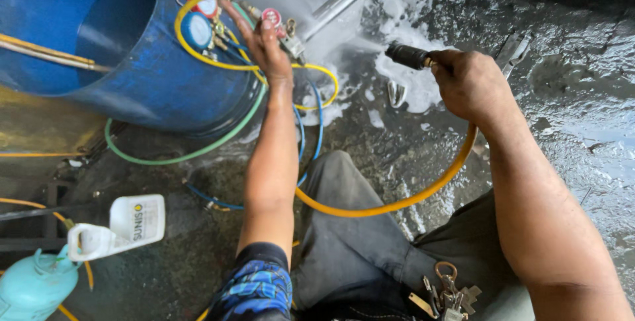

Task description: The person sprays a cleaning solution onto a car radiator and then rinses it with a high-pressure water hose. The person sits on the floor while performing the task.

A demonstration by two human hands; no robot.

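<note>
My left hand (pixel 264 43) reaches forward and rests its fingers on a gauge manifold (pixel 205 20) with a red dial and a blue dial, hung by a hook on the rim of a blue barrel (pixel 152 76). Its fingertips touch a small red-capped valve (pixel 272 16). My right hand (pixel 466 83) grips a black spray nozzle (pixel 407 55) on an orange hose (pixel 397 202). Water sprays from the nozzle toward a metal part (pixel 334 7) lying on the wet, foamy floor (pixel 410 89).
Yellow (pixel 317 73), blue (pixel 319 122) and green (pixel 192 156) hoses loop from the manifold. A white plastic jug (pixel 122 225) and a light-blue gas cylinder (pixel 33 284) sit at lower left. Keys (pixel 450 291) hang at my waist. The floor at right is wet concrete.
</note>
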